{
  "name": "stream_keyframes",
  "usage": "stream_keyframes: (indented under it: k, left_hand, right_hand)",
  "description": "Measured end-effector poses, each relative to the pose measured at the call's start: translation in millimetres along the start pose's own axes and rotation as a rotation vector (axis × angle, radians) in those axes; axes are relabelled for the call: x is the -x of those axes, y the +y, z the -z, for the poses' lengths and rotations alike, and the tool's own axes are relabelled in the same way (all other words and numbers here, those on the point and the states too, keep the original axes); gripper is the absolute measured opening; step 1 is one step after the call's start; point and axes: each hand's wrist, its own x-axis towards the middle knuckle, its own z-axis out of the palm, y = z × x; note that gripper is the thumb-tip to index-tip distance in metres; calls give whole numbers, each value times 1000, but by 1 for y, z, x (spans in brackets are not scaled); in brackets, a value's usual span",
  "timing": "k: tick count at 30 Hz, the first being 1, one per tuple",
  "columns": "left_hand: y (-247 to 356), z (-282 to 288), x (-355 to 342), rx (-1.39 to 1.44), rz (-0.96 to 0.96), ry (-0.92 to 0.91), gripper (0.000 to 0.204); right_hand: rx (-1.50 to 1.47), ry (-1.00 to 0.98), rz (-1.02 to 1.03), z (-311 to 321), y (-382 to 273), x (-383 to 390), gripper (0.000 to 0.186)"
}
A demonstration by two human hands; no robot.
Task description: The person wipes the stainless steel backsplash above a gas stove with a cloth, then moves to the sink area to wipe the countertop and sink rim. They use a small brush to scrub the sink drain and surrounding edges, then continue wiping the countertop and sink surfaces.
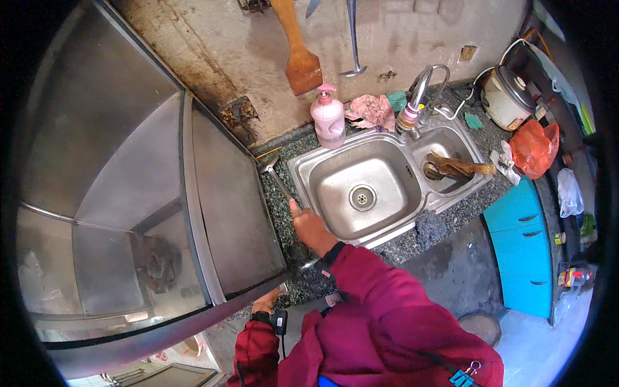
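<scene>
My right hand (pixel 311 227) rests on the dark speckled counter (pixel 284 213) just left of the sink and grips the handle of a metal spatula (pixel 276 175). The spatula's flat head points toward the back wall. My left hand (pixel 264 300) sits lower, at the counter's front edge, partly hidden under the rim of the big steel hood (pixel 213 219). I cannot make out whether it holds anything. Both arms are in dark red sleeves, with a black band at each wrist.
A steel double sink (pixel 322 169) has a curved faucet (pixel 422 84) and a brown item in its smaller right basin. A pink soap pump bottle (pixel 328 118), a pink cloth, a rice cooker (pixel 506 97), an orange bag and blue cabinets (pixel 523 248) are around. A wooden paddle hangs on the wall.
</scene>
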Motion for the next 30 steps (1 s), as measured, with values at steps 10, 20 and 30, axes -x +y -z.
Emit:
stream_keyframes:
  k: [10, 20, 30]
  left_hand:
    - [-9, -7, -34, -204, -279, 271, 41]
    - [-19, -14, -46, -264, -181, 183, 40]
    - [25, 12, -7, -201, -274, 281, 46]
  right_hand:
    - [18, 24, 83, 1, 19, 3, 67]
    - [110, 24, 54, -31, -7, 9, 62]
    - [47, -148, 99, 78, 22, -25, 47]
